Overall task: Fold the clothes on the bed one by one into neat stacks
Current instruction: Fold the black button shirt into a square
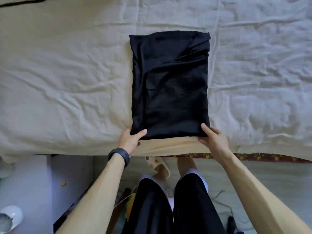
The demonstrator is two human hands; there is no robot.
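Folded to a tall rectangle, the black satiny garment (170, 85) lies flat on a beige cloth (168, 146) atop the wrinkled off-white bed sheet (67, 73), close to the bed's near edge. L hand (130, 141), w/ black wristband (120, 156), pinches its near-left corner, thumb on top. R hand (212, 139) pinches the near-right corner, fingers (203, 139) curled at the hem.

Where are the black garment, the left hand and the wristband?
black garment (170, 85), head view, middle of folded cloth
left hand (130, 141), head view, back of hand
wristband (120, 155), head view, dark strap
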